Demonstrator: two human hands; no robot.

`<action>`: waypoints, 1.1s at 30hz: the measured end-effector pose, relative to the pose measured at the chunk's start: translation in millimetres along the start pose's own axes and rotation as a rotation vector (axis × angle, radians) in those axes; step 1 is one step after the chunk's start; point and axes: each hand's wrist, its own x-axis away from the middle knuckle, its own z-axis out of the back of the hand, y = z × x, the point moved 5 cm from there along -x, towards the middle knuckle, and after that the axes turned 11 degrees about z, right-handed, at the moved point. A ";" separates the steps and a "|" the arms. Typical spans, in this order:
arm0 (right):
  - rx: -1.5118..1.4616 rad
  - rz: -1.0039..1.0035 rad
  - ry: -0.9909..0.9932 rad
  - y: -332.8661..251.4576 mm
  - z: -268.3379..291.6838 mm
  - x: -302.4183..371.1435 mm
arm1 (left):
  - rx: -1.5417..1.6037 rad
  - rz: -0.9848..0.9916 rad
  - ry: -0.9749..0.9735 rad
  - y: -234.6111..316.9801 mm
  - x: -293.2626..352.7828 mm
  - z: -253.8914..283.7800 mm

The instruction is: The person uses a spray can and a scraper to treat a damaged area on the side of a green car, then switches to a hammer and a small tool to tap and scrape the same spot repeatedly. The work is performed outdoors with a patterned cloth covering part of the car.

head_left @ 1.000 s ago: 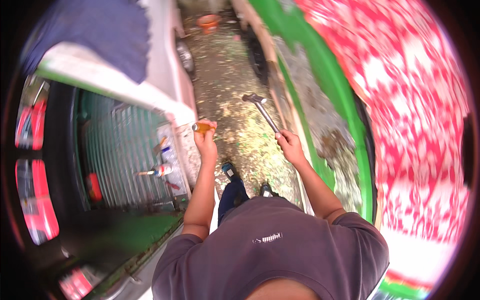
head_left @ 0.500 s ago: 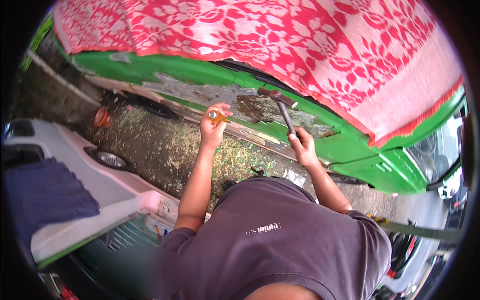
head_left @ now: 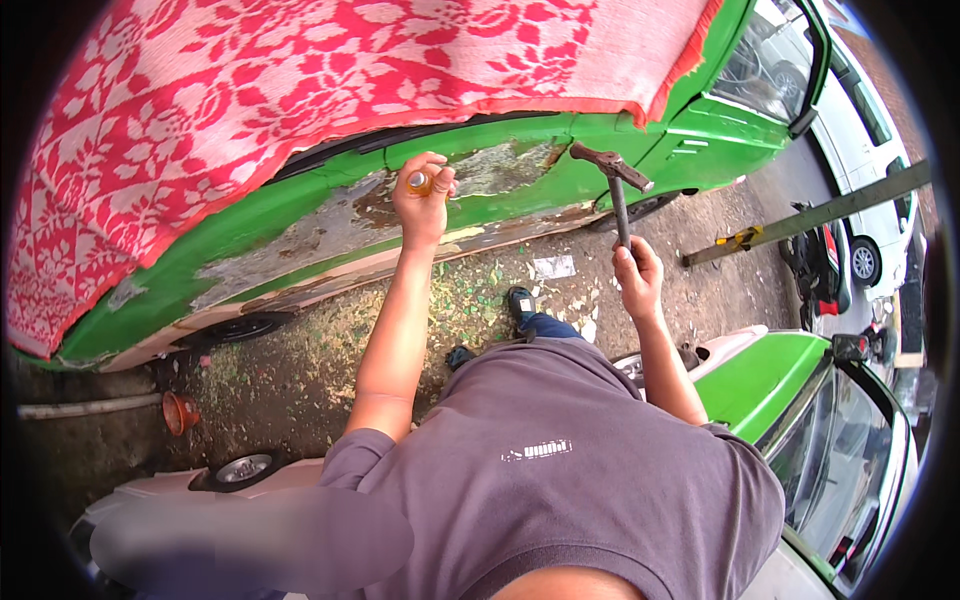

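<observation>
My right hand is wrapped round the lower handle of a hammer. Its rusty brown head points upward, apart from the car's side. My left hand closes round an amber-handled tool with a metal end cap facing me; the rest of this tool is hidden. Both hands are held up in front of a green car whose side has stripped, rusty patches. In the view, the left hand overlaps the patch of scraped grey metal. A red and pink floral cloth drapes over the car.
Paint flakes litter the ground between the cars. Behind me on the right is another green vehicle. A slanted metal post stands on the right, near a parked motorcycle. An orange pot lies at the left.
The view has swung to the right, bringing the post and the second green vehicle into sight. Both hands keep hold of their tools, and the hammer stands more upright in the picture.
</observation>
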 end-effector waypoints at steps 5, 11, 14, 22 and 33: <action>0.078 -0.006 0.071 -3.5 31.9 22.4 | 0.029 -0.015 -0.063 -24.1 -6.1 -43.5; 0.032 0.006 0.103 8.0 74.5 9.3 | 0.046 0.108 -0.098 -48.5 -7.8 -92.4; 0.038 0.028 0.053 19.7 103.6 -9.6 | -0.029 -0.062 -0.120 -47.2 -14.4 -127.1; -0.071 -0.001 -0.004 42.8 170.5 -54.6 | -0.210 -0.092 0.068 -79.0 -6.0 -132.0; -0.096 -0.002 -0.174 69.5 167.8 -94.1 | -0.649 -0.219 -0.077 -24.4 34.0 -168.5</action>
